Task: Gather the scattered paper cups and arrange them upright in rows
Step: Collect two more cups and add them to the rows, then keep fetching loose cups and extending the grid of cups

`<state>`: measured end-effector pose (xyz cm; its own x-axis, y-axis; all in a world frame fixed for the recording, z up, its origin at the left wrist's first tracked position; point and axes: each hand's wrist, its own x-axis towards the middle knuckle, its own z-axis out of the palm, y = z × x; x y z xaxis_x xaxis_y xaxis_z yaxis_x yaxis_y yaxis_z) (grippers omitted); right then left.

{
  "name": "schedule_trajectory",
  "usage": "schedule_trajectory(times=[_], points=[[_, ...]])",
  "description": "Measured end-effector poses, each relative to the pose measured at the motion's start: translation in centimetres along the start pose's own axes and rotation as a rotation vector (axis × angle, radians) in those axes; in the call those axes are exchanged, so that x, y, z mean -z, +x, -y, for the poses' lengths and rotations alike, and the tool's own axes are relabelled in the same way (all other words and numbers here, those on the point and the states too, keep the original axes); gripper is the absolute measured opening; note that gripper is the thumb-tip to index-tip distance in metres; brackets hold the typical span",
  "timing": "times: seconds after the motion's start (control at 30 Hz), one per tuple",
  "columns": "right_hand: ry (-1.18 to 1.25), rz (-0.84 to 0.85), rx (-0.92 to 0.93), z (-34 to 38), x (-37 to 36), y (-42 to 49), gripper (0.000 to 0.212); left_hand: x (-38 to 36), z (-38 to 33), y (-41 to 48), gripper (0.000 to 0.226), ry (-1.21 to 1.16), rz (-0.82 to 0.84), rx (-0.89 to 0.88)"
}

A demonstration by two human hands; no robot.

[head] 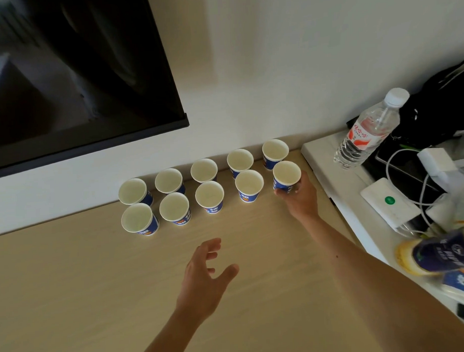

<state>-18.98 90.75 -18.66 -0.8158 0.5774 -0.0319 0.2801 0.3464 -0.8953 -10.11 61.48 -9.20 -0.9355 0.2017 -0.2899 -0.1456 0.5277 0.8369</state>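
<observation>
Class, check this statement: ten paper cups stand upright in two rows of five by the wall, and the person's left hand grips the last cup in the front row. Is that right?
Not quite. The head view shows the right hand gripping that last cup; the left hand hovers open over the table. The rest stands.

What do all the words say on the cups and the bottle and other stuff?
Paper cups: blue print with an orange mark, too blurred to read.
Water bottle: red characters on the label, too small to read.
Blue packets at right: white print, blurred.
White box: green round sign, no readable words.
</observation>
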Motion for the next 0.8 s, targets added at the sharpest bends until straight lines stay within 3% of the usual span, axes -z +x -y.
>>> schedule_trajectory(times=[0.5, 0.7, 0.8], points=[[-0.019, -0.015, -0.041, 0.4, -0.1, 0.1, 0.072, 1.3, 1.0, 0.4, 0.051, -0.03, -0.017, 0.01], [0.011, -0.187, -0.135, 0.7, -0.2, -7.9, 0.074, 3.3, 1.8, -0.8, 0.05, -0.095, -0.057, 0.038], [0.085, -0.185, -0.121, 2.9, -2.4, -13.8, 0.067, 5.4, 2.7, -2.0, 0.05, -0.138, -0.105, 0.052]])
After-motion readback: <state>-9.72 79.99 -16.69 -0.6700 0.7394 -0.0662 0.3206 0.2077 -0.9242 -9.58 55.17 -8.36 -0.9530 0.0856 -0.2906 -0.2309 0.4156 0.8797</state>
